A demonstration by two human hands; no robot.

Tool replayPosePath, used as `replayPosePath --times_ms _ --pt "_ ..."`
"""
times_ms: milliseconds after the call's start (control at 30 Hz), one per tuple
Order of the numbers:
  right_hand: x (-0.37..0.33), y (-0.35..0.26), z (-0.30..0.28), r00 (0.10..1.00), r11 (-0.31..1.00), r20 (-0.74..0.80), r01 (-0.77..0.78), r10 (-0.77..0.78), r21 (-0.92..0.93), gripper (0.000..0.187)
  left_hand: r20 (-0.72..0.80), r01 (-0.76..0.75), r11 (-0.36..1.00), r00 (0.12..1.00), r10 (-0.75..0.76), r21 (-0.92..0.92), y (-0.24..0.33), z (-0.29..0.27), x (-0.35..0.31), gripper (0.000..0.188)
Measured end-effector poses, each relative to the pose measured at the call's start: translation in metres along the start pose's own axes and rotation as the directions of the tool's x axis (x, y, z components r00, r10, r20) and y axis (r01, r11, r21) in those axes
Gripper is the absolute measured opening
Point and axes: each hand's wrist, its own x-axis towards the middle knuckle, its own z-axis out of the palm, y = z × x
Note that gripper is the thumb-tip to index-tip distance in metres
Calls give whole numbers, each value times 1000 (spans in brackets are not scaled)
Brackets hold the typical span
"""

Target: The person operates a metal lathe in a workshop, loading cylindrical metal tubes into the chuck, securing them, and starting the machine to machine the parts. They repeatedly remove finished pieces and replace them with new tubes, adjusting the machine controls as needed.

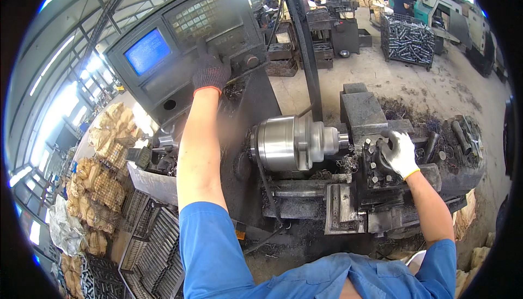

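My left hand [211,71], in a dark knitted glove with a red cuff, reaches up to the control panel [190,75] of a lathe. Its fingers stretch toward the panel's lower keys, and nothing shows in them. My right hand [400,154], in a white glove with a yellow cuff, curls round a dark part of the tool post [376,176]; the gripped part is mostly hidden. Between my arms sits the shiny metal chuck [277,144], with a stepped metal workpiece [321,140] whose edges look smeared. A lit blue screen [147,52] is left of my left hand.
Metal shavings [414,111] litter the machine bed. Racks of metal rods [155,250] and wrapped sacks [95,190] stand at lower left. A dark post [305,43] rises behind the chuck. Farther off are a wire bin of metal parts [408,40] and another person [402,0].
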Motion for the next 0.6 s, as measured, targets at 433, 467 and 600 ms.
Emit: replayPosePath --times_ms 433,467,600 --pt "-3 7 1 1000 999 9 -20 20 -26 25 -217 321 947 926 -309 22 -114 -27 -79 47" --pt "-4 7 0 999 999 11 -30 30 -25 25 -206 316 948 931 -301 45 -120 -23 -78 47" --pt "-3 6 1 999 999 -1 -38 38 -14 25 -75 317 899 948 -309 303 -110 -34 -70 48"
